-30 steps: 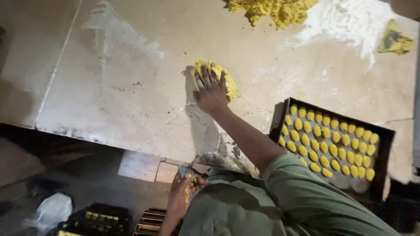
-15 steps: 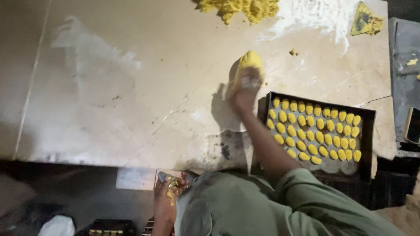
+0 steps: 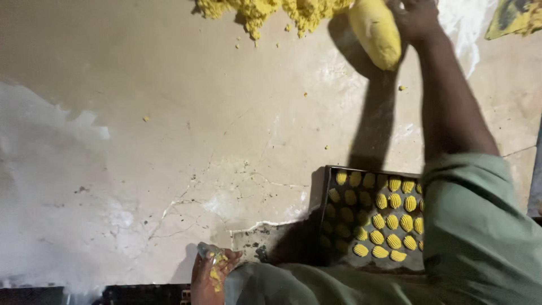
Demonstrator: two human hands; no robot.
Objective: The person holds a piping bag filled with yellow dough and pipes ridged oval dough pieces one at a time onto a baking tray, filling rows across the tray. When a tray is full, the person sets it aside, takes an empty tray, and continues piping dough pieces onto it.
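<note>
My right hand is stretched far across the stone worktop and grips a long lump of yellow dough, lifted at the edge of the crumbly yellow dough pile. My left hand rests at the near edge of the worktop, closed around a small metal tool smeared with yellow dough. A dark baking tray under my right arm holds rows of several small ridged yellow dough pieces.
White flour is spread on the worktop at the far right and in a pale patch at the left. A yellow scrap lies at the top right corner. Cracks run across the slab near its front edge.
My right hand gathered the dough from the middle of the worktop and carried it away to the dough pile. The left hand stayed at the near edge.
</note>
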